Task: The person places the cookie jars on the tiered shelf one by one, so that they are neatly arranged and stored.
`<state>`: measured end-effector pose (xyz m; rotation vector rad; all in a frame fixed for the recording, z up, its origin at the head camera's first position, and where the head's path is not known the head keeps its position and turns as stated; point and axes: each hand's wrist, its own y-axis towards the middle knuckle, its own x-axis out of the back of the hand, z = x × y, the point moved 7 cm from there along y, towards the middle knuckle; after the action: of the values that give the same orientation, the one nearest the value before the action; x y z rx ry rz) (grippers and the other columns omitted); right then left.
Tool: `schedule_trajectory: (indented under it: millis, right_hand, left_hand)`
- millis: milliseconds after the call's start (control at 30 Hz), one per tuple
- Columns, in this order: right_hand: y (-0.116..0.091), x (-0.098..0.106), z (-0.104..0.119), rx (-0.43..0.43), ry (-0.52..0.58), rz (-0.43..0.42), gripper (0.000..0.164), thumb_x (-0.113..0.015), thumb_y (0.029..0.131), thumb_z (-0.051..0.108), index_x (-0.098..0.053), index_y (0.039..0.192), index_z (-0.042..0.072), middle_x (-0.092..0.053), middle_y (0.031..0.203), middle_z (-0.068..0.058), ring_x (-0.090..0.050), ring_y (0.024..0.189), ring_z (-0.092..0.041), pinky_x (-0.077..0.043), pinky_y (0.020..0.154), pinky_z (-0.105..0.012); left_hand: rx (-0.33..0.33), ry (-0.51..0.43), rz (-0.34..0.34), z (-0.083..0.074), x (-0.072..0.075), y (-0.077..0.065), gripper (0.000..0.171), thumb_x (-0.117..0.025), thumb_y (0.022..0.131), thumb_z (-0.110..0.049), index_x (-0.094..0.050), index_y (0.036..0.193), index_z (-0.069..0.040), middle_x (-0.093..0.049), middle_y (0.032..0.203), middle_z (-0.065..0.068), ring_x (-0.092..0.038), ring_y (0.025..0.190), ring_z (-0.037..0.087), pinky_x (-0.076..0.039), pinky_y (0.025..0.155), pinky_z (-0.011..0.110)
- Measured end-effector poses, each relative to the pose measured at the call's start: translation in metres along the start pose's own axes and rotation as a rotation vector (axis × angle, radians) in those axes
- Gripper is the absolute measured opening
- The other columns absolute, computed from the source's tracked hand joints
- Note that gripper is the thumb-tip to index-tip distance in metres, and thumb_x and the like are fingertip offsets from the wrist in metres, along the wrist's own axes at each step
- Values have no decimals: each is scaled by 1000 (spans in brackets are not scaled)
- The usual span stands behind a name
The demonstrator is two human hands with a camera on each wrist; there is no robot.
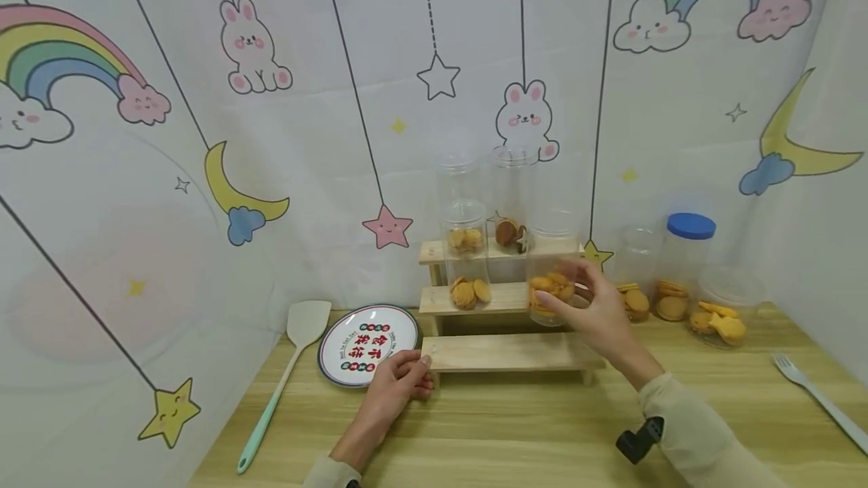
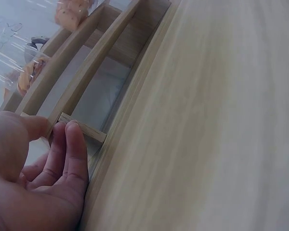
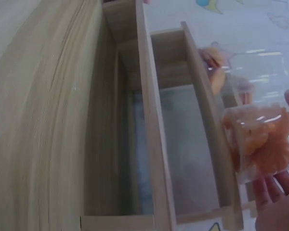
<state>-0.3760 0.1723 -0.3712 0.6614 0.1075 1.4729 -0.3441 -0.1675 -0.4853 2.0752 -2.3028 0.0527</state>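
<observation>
A three-step wooden rack stands on the table. My left hand pinches the left end of its lowest step; in the left wrist view the thumb and fingers close on the board's end. With my right hand I hold a clear jar of cookies at the right end of the middle step. That jar appears upright at the step's edge in the right wrist view; whether its base fully rests there I cannot tell. Another cookie jar stands on the middle step's left.
Two taller jars, one clear and one with dark cookies, stand on the top step. Right of the rack are a blue-lidded jar, a wide jar and a fork. A plate and a spatula lie left.
</observation>
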Motion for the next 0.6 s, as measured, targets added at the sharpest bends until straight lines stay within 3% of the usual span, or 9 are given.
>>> schedule_trajectory:
  millis: [200,367,600]
  right_hand:
    - [10,-17,2,38,-43,17,68,-81,84,44,-47,140,26,-53,133,1,-52,124,-17,-53,105,-45]
    - [19,-27,4,50,-99,-22,78,-82,80,50,-48,141,17,-51,126,-3,-53,114,-19,-59,97,-44]
    - [24,-40,1,-3,-84,-22,77,-84,77,50,-45,131,11,-56,124,-7,-59,111,-23,-61,93,-41]
  left_hand:
    - [-3,2,2,0,-1,2,49,-65,99,-31,-54,129,7,-71,100,22,-70,83,18,-65,76,32]
    - [-4,-2,-4,1,0,3,48,-66,99,-30,-55,127,7,-71,96,18,-69,81,18,-65,75,32]
    - [3,-4,-1,3,0,3,47,-66,99,-30,-55,126,7,-71,95,16,-69,81,17,-65,75,31]
